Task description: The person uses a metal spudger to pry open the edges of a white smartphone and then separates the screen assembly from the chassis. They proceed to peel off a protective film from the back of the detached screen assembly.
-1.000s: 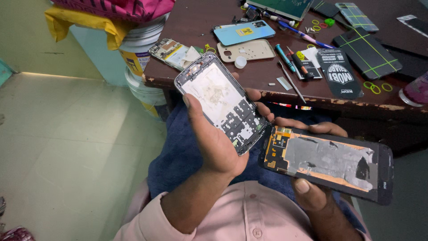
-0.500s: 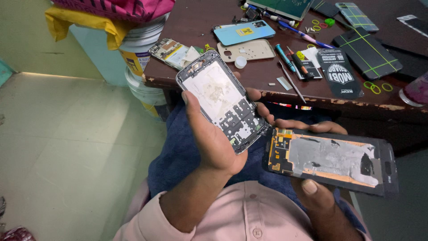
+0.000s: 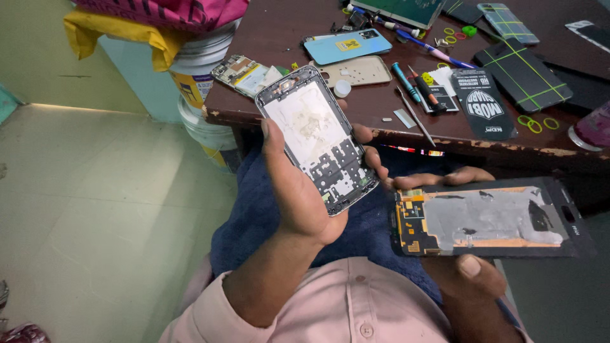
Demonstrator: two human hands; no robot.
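phone frame [image 3: 319, 147], centre of frame: gripped by edges in left hand [image 3: 298, 190]. display panel [image 3: 486, 218], lower right: pinched edgewise by right hand [image 3: 467, 267]. both light, stiff, likely fragile; hold by rims.

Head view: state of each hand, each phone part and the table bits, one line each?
Left hand: shut on the grey phone frame.
Grey phone frame with bare white inner plate: stripped, held up tilted.
Right hand: shut on the black display panel.
Black display panel with silver backing: detached, back side up.
Light blue phone back cover: lying flat on the brown wooden table.
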